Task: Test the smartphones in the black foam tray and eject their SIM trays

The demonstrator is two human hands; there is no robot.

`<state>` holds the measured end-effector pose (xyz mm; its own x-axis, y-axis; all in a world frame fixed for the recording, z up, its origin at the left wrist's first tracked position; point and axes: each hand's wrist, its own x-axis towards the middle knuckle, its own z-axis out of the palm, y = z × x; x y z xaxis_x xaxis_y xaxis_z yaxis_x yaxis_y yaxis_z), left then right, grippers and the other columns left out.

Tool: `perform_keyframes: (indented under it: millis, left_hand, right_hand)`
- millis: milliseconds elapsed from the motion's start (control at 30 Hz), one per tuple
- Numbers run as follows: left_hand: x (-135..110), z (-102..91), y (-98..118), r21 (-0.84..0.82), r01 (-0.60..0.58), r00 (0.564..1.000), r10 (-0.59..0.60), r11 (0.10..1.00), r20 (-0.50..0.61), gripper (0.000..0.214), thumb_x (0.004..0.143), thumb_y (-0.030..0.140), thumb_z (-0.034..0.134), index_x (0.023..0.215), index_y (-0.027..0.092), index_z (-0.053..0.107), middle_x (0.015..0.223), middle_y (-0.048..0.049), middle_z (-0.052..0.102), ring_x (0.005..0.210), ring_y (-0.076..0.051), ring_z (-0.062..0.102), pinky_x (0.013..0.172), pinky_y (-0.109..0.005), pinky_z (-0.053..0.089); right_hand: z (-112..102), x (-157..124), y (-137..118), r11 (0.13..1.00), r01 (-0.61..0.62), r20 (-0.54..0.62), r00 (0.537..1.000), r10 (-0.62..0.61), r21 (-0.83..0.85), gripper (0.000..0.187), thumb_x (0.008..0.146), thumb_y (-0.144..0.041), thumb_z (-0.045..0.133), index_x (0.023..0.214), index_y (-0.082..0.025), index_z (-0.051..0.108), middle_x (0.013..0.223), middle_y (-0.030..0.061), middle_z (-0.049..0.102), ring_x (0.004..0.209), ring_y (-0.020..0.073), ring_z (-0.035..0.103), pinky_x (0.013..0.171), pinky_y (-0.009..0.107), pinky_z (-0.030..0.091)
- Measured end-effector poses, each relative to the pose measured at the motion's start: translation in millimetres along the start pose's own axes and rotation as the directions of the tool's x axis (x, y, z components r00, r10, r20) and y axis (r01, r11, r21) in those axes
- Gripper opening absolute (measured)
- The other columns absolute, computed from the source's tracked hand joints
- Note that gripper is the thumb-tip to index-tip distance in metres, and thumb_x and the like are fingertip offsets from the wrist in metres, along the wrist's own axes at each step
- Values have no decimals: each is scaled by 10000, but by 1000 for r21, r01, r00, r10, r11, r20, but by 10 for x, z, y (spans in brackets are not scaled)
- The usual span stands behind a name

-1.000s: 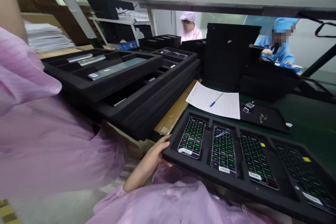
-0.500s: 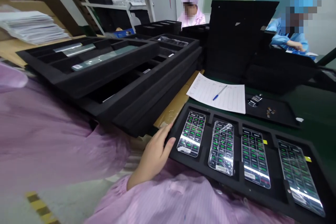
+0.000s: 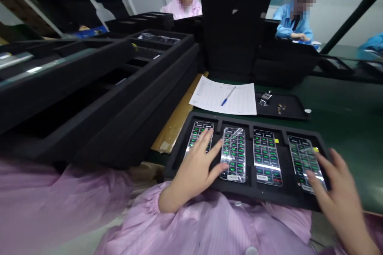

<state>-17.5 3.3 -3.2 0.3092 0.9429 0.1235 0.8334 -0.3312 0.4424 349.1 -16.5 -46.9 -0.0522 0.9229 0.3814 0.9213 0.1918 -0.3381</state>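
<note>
A black foam tray lies in front of me with several smartphones, each in its own slot, screens lit with grids of green text. My left hand is open, fingers spread over the leftmost phone and its thumb reaching to the edge of the second phone, which has wrinkled clear film. The third phone is uncovered by either hand. At the right end, my right hand is open, thumb and fingers apart over the rightmost phone. Whether its fingertips touch the glass, I cannot tell.
Behind the tray lie a printed sheet with a blue pen and a shallow black tray of small parts. Stacked black foam trays rise at left, beside a cardboard piece. Two co-workers sit beyond a tall black stack.
My left hand has moved from the tray's left edge onto the leftmost phone. My right hand has come into view over the rightmost phone. The view has turned to the right.
</note>
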Motion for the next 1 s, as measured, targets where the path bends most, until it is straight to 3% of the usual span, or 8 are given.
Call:
perform_keyframes:
  millis: [67, 133, 233, 367, 567, 800, 1000]
  left_hand:
    - [94, 57, 134, -30, -56, 985, 60, 998, 164, 727, 925, 676, 441, 1479, 207, 482, 1675, -187, 119, 1547, -405, 57, 1178, -667, 227]
    - [142, 108, 209, -55, -52, 962, 65, 997, 266, 767, 891, 712, 472, 1486, 227, 469, 1678, -180, 77, 1542, -426, 27, 1155, -722, 186]
    - [112, 131, 218, -91, -29, 951, 55, 995, 304, 761, 876, 718, 498, 1469, 243, 489, 1675, -169, 106, 1541, -424, 49, 1153, -735, 145]
    - [-27, 99, 184, -102, -17, 938, 51, 995, 343, 765, 873, 719, 499, 1478, 252, 482, 1675, -171, 69, 1536, -436, 49, 1150, -745, 140]
    - [-118, 125, 198, -79, -33, 944, 57, 996, 326, 738, 891, 712, 469, 1463, 247, 501, 1668, -181, 137, 1534, -436, 94, 1139, -754, 169]
    - [-111, 140, 220, 8, -56, 939, 50, 998, 340, 731, 918, 691, 432, 1484, 231, 474, 1668, -193, 104, 1530, -441, 94, 1136, -746, 195]
    - [-138, 195, 159, 47, -116, 962, 101, 992, 253, 639, 948, 609, 465, 1481, 258, 478, 1668, -176, 141, 1517, -435, 193, 1118, -724, 275]
  right_hand:
    - [102, 117, -165, 997, 69, 100, 992, -71, 21, 619, 990, -579, 405, 1486, -213, 466, 1672, 121, 83, 1517, 409, 149, 1183, 650, 244]
    - [188, 178, -273, 993, 115, 211, 970, -120, 34, 633, 988, -603, 393, 1455, -194, 517, 1682, 115, 5, 1524, 418, 103, 1171, 669, 245]
    - [228, 123, -303, 991, 130, 303, 943, -135, 37, 642, 980, -633, 391, 1440, -213, 546, 1681, 113, 11, 1515, 430, 136, 1142, 719, 235]
    - [137, -67, -265, 984, 157, 337, 925, -175, 82, 655, 949, -658, 450, 1429, -227, 567, 1683, 98, 15, 1507, 434, 170, 1125, 697, 302]
    - [41, -190, -301, 983, 161, 352, 918, -184, 93, 642, 934, -656, 486, 1427, -255, 573, 1686, 68, -7, 1494, 451, 201, 1113, 692, 336]
    - [77, -206, -330, 982, 164, 330, 925, -185, 90, 664, 922, -656, 518, 1426, -227, 572, 1682, 100, 16, 1503, 429, 195, 1125, 679, 324]
    - [67, -188, -394, 988, 130, 340, 928, -149, 77, 667, 915, -655, 543, 1452, -261, 539, 1684, 97, 10, 1513, 406, 176, 1154, 665, 282]
